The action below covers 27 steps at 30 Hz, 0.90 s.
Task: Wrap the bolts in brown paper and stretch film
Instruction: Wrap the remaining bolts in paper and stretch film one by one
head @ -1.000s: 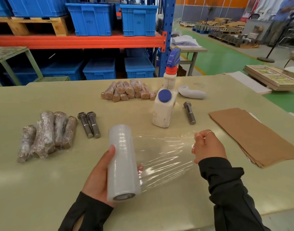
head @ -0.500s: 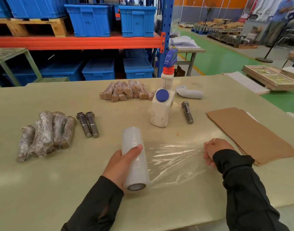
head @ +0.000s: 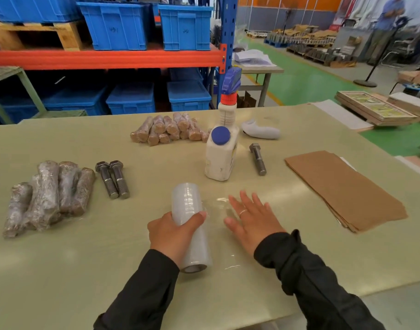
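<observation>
Head view, film roll: the roll of stretch film (head: 189, 225) is lying on the worktop (head: 61, 270) near its front edge, one open end facing the person.
Head view, left hand: the left hand (head: 173, 234) is gripping the roll around its middle, fingers curled over it.
Head view, right hand: the right hand (head: 251, 220) is lying flat with fingers straight and spread, pressing the pulled-out sheet of film (head: 224, 236) onto the worktop just beside the roll.
Head view, bolts: two bare bolts (head: 113, 178) are lying side by side toward the left edge; a third bolt (head: 258, 158) is lying beside the white bottle (head: 220, 154).
Head view, paper: the brown paper (head: 342, 189) is sitting stacked toward the right edge.
Handling, film: probably light, thin and clingy, likely to wrinkle or stick to itself; best held by the roll's body and the sheet's free edge.
Handling, bolts: likely heavy, stiff steel, inclined to roll; best taken by the shank.
Handling, paper: stiff enough to crease, light; best lifted by a corner.
</observation>
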Tool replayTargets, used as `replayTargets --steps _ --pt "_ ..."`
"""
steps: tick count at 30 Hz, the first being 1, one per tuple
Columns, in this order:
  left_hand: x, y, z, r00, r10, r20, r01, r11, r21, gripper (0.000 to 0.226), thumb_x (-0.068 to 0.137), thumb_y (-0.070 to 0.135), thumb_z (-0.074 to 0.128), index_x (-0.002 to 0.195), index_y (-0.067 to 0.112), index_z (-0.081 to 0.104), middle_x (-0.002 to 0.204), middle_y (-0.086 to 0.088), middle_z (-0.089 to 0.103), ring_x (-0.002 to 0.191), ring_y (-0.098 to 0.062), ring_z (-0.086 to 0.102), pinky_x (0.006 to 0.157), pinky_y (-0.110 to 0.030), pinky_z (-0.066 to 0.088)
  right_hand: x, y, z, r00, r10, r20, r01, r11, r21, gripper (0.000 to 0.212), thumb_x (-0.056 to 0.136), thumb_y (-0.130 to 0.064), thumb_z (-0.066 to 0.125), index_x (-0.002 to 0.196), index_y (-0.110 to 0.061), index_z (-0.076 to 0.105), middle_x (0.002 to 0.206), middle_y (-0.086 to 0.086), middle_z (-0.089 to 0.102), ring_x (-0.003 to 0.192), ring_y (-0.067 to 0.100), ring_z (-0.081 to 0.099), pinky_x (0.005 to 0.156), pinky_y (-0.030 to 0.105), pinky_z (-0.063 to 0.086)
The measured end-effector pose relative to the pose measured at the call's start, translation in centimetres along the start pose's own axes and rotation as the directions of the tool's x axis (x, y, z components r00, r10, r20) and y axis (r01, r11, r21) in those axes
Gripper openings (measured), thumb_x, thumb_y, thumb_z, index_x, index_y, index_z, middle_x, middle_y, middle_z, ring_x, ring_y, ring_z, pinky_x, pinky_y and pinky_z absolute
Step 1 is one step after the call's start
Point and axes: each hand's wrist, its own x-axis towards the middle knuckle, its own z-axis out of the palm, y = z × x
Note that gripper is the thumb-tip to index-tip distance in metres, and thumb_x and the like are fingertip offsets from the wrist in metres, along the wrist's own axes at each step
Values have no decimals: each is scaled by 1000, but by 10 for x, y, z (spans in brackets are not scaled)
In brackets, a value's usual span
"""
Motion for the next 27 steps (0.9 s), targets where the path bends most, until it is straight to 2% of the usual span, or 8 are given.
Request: replayTargets --steps 4,7,10,14,16,19,23,27 --pt "6 -4 -7 1000 -27 16 26 998 54 41 73 43 72 99 14 57 121 -17 52 100 -33 58 87 -44 50 0 10 15 1000 24 17 -22 990 -139 67 89 -65 8 145 -36 -13 153 -5 -23 140 19 -23 112 38 -14" --pt "8 -2 -16 998 38 -47 -31 990 135 80 80 35 68 145 20 24 143 -13 25 127 -32 37 105 -45 35 -1 8 15 1000 18 25 -14 988 -157 77 77 -73 -3 143 -36 -17 152 -5 -25 140 19 -25 112 39 -15" --pt "7 7 -30 977 207 -53 -187 948 257 81 87 19 61 148 27 9 151 -8 12 138 -25 19 113 -39 20 0 9 16 1000 10 14 -8 987 -162 86 67 -76 -10 142 -37 -19 152 -6 -26 140 19 -25 111 39 -16" --pt "6 21 -26 758 610 232 -544 395 741 90 84 2 45 144 35 -13 156 3 -1 142 -12 0 113 -27 2 1 12 18 1000 5 -2 -5 987 -158 74 82 -73 4 142 -38 -18 152 -6 -27 139 19 -26 111 39 -16" --pt "5 23 -8 716 530 455 -598 129 791 90 87 11 44 138 35 -26 156 2 2 143 -12 5 114 -29 1 0 11 19 1000 7 -8 -8 987 -161 72 83 -72 6 143 -39 -17 152 -7 -27 139 19 -26 111 39 -16" --pt "5 16 14 776 321 543 -561 -40 826 76 94 46 35 144 31 -20 157 0 6 144 -14 6 114 -40 -8 0 10 20 1000 14 -15 -17 986 -165 71 84 -71 8 142 -39 -17 152 -7 -26 139 18 -27 112 39 -16" --pt "12 11 -20 793 305 528 -541 -45 840 84 82 68 39 147 35 -4 157 8 -8 143 -9 -11 113 -36 -11 0 10 18 1000 15 3 -15 986 -164 71 84 -71 8 142 -39 -18 152 -7 -26 139 18 -26 112 39 -14" --pt "13 8 -96 824 244 511 -558 197 806 74 82 61 49 142 46 8 151 19 -20 135 5 -13 108 -16 1 0 11 17 1000 21 17 -18 984 -177 74 79 -73 2 142 -39 -20 152 -7 -27 139 19 -26 112 39 -14"
